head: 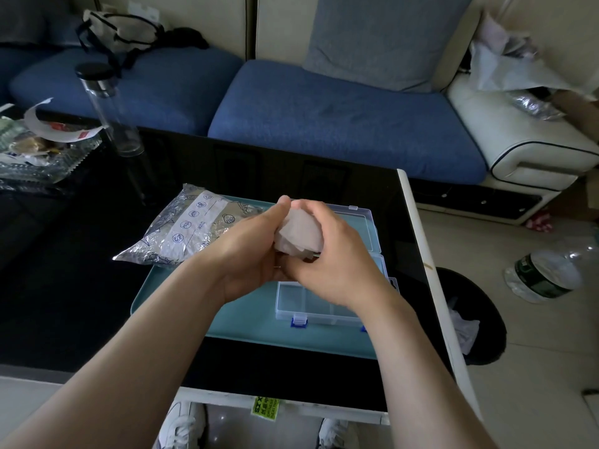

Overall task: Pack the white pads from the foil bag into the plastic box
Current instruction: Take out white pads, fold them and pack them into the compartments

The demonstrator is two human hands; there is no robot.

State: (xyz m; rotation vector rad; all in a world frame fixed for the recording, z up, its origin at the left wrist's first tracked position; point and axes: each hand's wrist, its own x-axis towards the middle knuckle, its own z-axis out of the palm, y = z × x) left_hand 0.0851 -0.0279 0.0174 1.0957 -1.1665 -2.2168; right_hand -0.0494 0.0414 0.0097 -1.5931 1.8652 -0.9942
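Head view: a white pad [301, 234] is clasped by the curled left hand [249, 254] and right hand [337, 257] above the plastic box [311, 303] and should be flattened before placement.

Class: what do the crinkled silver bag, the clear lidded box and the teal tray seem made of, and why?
Crinkled silver bag: likely metallised foil, shiny with sharp creases. Clear lidded box: seemingly hard transparent plastic; the tray shows through. Teal tray: probably plastic, smooth and matte.

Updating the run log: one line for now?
left hand, right hand: grip white pad | plastic box: open, under hands | foil bag: lying left
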